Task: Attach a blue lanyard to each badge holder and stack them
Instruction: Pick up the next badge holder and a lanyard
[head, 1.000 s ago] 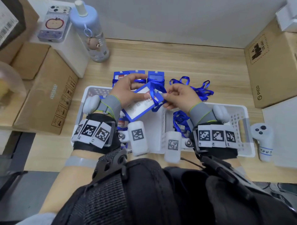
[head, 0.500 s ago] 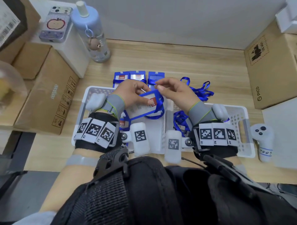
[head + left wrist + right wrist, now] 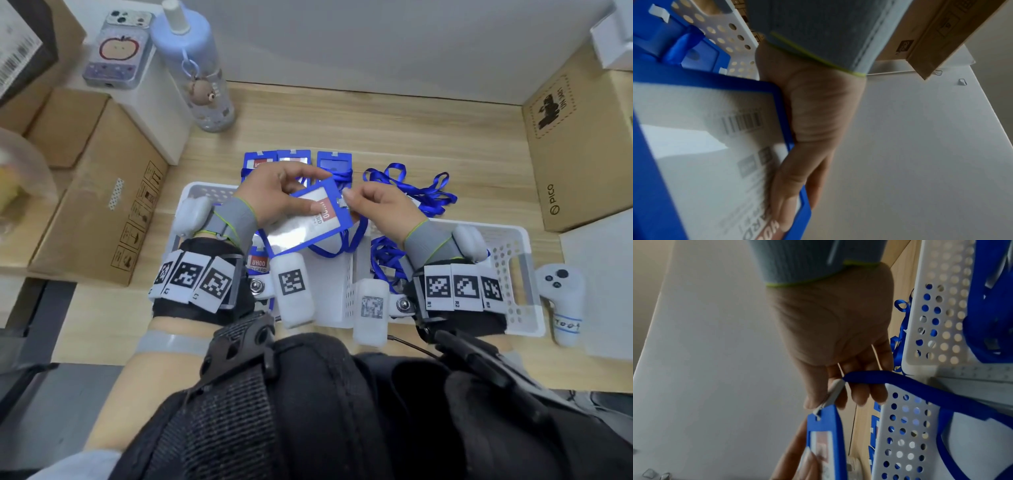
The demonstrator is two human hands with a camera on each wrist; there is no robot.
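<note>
My left hand (image 3: 281, 195) grips a blue badge holder (image 3: 305, 222) by its long edges, tilted above the white basket (image 3: 513, 240). In the left wrist view the holder (image 3: 705, 146) shows its barcode side, with my fingers (image 3: 789, 186) curled round its edge. My right hand (image 3: 380, 205) pinches the lanyard's metal clip (image 3: 835, 392) at the holder's top slot (image 3: 818, 417). The blue lanyard (image 3: 342, 243) hangs in a loop below the holder. Finished holders (image 3: 294, 159) lie in a row on the table behind my hands. Loose lanyards (image 3: 421, 192) lie beside them.
More lanyards (image 3: 387, 260) fill the basket's right compartment; spare holders (image 3: 258, 263) lie in its left one. A lilac bottle (image 3: 195, 68) and a phone (image 3: 118, 48) stand at the back left, cardboard boxes (image 3: 579, 144) on both sides, a white controller (image 3: 561, 301) at right.
The holder has tipped back to a slanted pose and come a little toward me. My right hand slid from above the holder to its right top edge, onto the clip.
</note>
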